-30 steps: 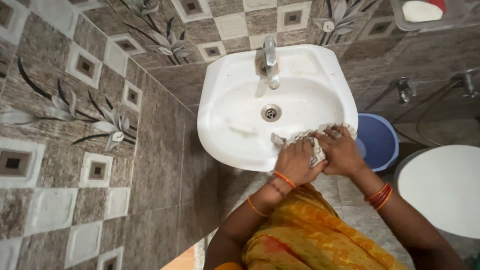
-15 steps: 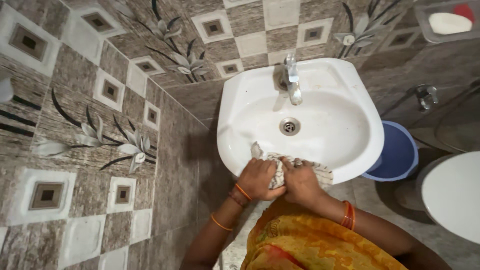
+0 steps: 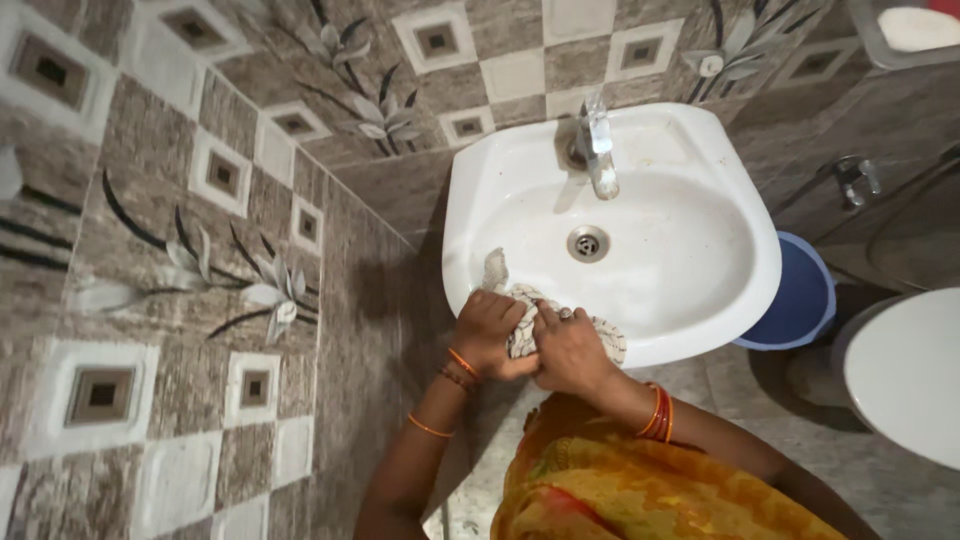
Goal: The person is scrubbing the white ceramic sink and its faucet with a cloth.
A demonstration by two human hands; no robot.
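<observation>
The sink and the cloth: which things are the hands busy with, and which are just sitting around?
In use:
- checked cloth, bunched in both hands
- left hand
- right hand
- white sink, cloth on its front rim

Just there:
- tap
- blue bucket
- soap dish

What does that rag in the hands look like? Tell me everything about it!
The rag is a crumpled piece of whitish cloth with a faint dark check pattern. It lies bunched on the front rim of the white sink. The left hand and the right hand both press on it, covering its middle. One corner sticks up into the basin at the left, and another end peeks out past the right hand. Whether it is wet cannot be told.
</observation>
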